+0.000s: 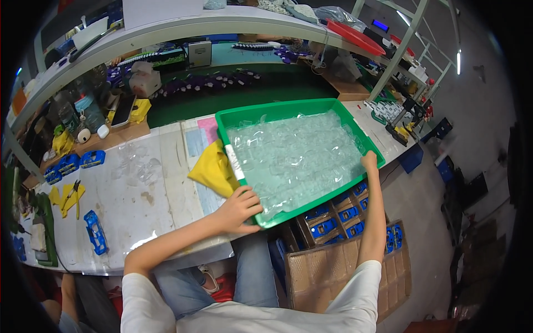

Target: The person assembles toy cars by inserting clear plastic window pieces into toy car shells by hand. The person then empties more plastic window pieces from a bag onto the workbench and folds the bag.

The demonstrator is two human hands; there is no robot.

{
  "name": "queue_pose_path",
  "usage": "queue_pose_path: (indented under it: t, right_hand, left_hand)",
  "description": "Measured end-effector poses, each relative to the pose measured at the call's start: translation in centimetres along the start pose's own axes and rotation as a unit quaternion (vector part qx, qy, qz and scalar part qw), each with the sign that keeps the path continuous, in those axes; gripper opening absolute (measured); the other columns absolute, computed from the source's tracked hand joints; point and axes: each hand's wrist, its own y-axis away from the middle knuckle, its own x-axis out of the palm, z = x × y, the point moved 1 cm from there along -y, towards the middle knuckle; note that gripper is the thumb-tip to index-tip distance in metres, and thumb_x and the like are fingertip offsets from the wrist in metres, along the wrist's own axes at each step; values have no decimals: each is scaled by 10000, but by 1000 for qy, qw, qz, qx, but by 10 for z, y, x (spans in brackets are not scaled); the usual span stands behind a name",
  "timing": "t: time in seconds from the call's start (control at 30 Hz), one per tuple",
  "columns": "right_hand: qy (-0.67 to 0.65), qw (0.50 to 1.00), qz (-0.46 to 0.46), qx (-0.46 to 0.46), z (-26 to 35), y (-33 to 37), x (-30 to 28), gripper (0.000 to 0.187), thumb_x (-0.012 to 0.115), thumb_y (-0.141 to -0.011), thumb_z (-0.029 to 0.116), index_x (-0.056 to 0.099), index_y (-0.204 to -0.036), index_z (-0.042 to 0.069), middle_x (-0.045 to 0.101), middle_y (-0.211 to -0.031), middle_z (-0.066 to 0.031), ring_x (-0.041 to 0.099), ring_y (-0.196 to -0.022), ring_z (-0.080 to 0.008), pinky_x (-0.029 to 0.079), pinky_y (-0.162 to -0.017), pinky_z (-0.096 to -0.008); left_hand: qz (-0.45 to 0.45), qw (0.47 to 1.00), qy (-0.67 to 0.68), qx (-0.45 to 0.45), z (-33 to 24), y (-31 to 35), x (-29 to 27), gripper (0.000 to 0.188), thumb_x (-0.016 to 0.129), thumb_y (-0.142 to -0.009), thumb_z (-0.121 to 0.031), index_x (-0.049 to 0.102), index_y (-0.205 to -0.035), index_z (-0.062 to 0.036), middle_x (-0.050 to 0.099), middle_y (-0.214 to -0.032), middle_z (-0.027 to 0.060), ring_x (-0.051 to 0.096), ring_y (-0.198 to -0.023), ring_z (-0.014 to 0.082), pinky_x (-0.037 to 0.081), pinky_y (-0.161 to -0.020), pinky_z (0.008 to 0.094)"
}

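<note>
Now we grip the green tray (pixel 288 106) | left hand (pixel 240 209) clamps near corner, right hand (pixel 369 161) pinches far rim | keep it level, clear blister sheets (pixel 294 155) slide.

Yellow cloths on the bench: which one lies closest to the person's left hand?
The yellow cloth tucked against the green tray's left edge, just above the left hand; the others lie far left.
</note>
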Motion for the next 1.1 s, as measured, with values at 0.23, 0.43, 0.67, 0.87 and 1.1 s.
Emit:
queue_pose_path:
  t: [0.23, 0.43, 0.67, 0.87, 1.1]
  right_hand:
    - [131, 973, 156, 109, -4, -15, 20, 278, 565, -726, 103, 624, -982, 11, 574, -1096, -199, 560, -1022, -335, 481, -816, -394]
    - [143, 980, 99, 98, 11, -10, 19, 268, 545, -727, 113, 621, -967, 22, 590, -1058, -186, 594, -942, -324, 477, -809, -397]
    - [-124, 984, 63, -112, 15, -4, 0, 128, 529, -708, 109, 501, -769, -1, 566, -761, -150, 563, -711, -242, 441, -638, -341]
    - [-226, 939, 75, -250, 65, 35, -29, 101, 518, -721, 75, 462, -767, 5, 523, -703, -116, 521, -663, -187, 426, -617, -312]
    - [-212, 901, 104, -363, 116, 88, -66, 422, 520, -730, 51, 514, -1152, 28, 550, -815, -126, 552, -760, -266, 438, -727, -326]
  left_hand:
    - [-1, 1000, 14, -21, -4, 5, 0, 402, 666, -633, -349, 510, -866, -61, 474, -853, 91, 478, -908, 262, 327, -926, 449]
    - [-21, 999, 13, -37, -4, 8, 4, 404, 667, -623, -357, 515, -847, -57, 474, -854, 95, 475, -906, 261, 325, -926, 451]
    - [-48, 998, 17, -38, -5, 6, 7, 377, 671, -582, -343, 525, -804, -76, 481, -834, 75, 482, -870, 250, 322, -922, 444]
    - [-45, 998, 6, -50, -7, 9, 6, 378, 665, -568, -330, 512, -799, -72, 476, -837, 88, 478, -895, 264, 313, -932, 447]
    - [-53, 998, 6, -43, -10, 6, 6, 388, 664, -564, -324, 503, -801, -62, 474, -838, 95, 478, -904, 273, 307, -938, 451]
